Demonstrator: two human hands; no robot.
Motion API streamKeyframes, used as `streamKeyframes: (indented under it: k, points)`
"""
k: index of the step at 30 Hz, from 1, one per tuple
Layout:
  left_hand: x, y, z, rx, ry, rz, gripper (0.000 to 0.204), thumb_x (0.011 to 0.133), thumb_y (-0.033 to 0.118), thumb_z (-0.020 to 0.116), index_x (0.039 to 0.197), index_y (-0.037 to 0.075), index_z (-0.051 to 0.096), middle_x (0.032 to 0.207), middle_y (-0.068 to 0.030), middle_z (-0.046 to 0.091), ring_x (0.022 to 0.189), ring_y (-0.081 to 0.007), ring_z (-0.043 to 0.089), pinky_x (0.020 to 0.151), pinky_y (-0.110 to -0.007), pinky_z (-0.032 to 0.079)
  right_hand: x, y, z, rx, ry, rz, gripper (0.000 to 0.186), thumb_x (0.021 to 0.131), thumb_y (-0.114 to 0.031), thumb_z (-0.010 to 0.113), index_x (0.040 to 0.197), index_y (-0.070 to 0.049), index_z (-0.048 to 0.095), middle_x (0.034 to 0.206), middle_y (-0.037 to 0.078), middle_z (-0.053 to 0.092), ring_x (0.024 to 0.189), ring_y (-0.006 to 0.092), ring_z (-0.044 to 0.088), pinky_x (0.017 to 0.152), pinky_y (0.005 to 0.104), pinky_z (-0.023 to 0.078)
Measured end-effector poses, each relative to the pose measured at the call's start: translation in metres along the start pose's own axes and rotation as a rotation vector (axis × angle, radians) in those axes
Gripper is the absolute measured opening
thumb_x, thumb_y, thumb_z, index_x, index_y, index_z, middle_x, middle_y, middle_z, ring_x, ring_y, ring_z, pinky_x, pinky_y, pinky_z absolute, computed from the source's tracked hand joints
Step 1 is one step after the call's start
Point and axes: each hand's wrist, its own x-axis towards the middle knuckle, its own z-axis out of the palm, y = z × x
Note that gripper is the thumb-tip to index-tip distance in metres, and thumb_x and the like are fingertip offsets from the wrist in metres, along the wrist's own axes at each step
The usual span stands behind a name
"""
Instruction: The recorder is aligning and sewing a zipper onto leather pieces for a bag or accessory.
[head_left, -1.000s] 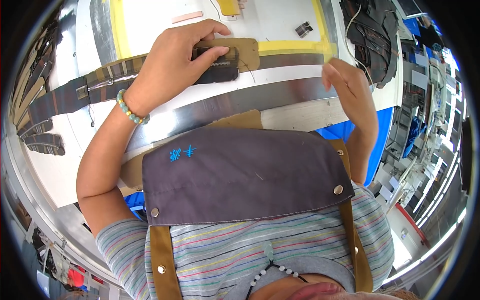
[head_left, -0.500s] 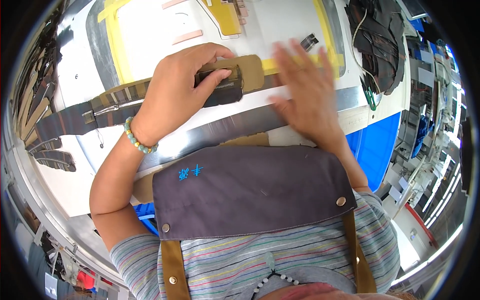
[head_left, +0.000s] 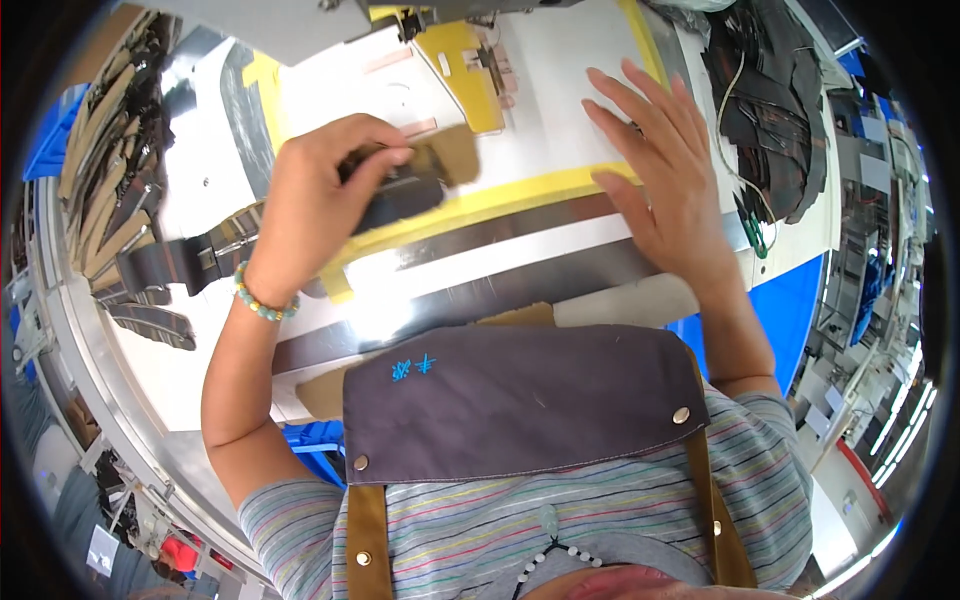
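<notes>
My left hand (head_left: 325, 195) pinches a plaid fabric piece with a zipper (head_left: 410, 185) between thumb and fingers. The piece's brown and black end juts out to the right of the thumb, blurred by motion. To the left, its striped strip (head_left: 235, 235) trails behind my wrist towards a stack. My right hand (head_left: 665, 180) hovers over the right of the work surface, fingers spread, holding nothing. Ahead lies a yellow template (head_left: 460, 65) with pink strips along its edge, on a white sheet (head_left: 545, 70) bordered with yellow tape (head_left: 520, 192).
Grey machine parts (head_left: 290, 25) reach over the far edge. Dark plaid pieces (head_left: 770, 120) lie stacked at right, with green-handled snips (head_left: 752, 225) nearby. More fabric pieces (head_left: 120, 140) are heaped at left. A blue bin (head_left: 797, 325) stands below the right edge.
My left hand has carried the zippered piece a little left. My right hand has moved right, away from it, with fingers spread. The view has shifted, bringing machine parts in at the top.
</notes>
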Motion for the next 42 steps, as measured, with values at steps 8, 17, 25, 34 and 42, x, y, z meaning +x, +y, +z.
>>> streamKeyframes:
  k: [8,17,25,34,42]
  points:
    - [0.051,-0.025,0.004,-0.127,0.08,0.009,0.02,0.093,0.007,0.076,0.111,0.0,0.07,0.082,-0.0047,0.073,0.067,-0.0079,0.052,0.067,-0.025,0.048,0.07,0.047,0.029,0.032,-0.152,-0.338,0.041,0.096,-0.024,0.069,0.132,-0.006,0.064,0.146,0.006,0.059,0.141,0.0256,0.048,0.121,0.0476,0.035]
    - [0.038,-0.024,0.009,0.216,0.319,0.004,0.011,0.093,0.004,0.074,0.097,-0.003,0.067,0.089,-0.0061,0.067,0.081,-0.0151,0.062,0.075,-0.026,0.049,0.072,0.077,0.043,0.05,-0.077,-0.193,0.049,0.096,-0.021,0.07,0.141,-0.005,0.059,0.144,0.011,0.059,0.136,0.0346,0.05,0.118,0.0452,0.038]
    - [0.05,-0.029,-0.003,0.117,0.165,-0.017,0.011,0.093,0.01,0.076,0.099,0.002,0.073,0.092,-0.0078,0.075,0.08,-0.016,0.067,0.078,-0.028,0.053,0.072,0.075,0.043,0.108,-0.062,-0.177,0.042,0.097,-0.019,0.069,0.136,-0.005,0.064,0.143,0.013,0.06,0.137,0.0354,0.05,0.117,0.0456,0.039]
    - [0.056,-0.038,-0.006,0.025,0.166,-0.111,0.013,0.094,0.01,0.077,0.101,-0.002,0.075,0.093,-0.0046,0.076,0.086,-0.0095,0.067,0.084,-0.025,0.052,0.072,0.076,0.04,0.116,-0.076,-0.191,0.044,0.096,-0.02,0.069,0.138,-0.007,0.063,0.146,0.013,0.058,0.139,0.0351,0.049,0.118,0.0467,0.039]
    - [0.056,-0.052,-0.015,-0.109,0.071,-0.109,0.017,0.094,0.011,0.078,0.102,-0.004,0.074,0.097,-0.0019,0.073,0.092,-0.0079,0.065,0.089,-0.023,0.051,0.074,0.076,0.036,0.124,-0.056,-0.211,0.036,0.096,-0.016,0.069,0.13,-0.005,0.068,0.135,0.013,0.065,0.131,0.035,0.055,0.116,0.0462,0.041]
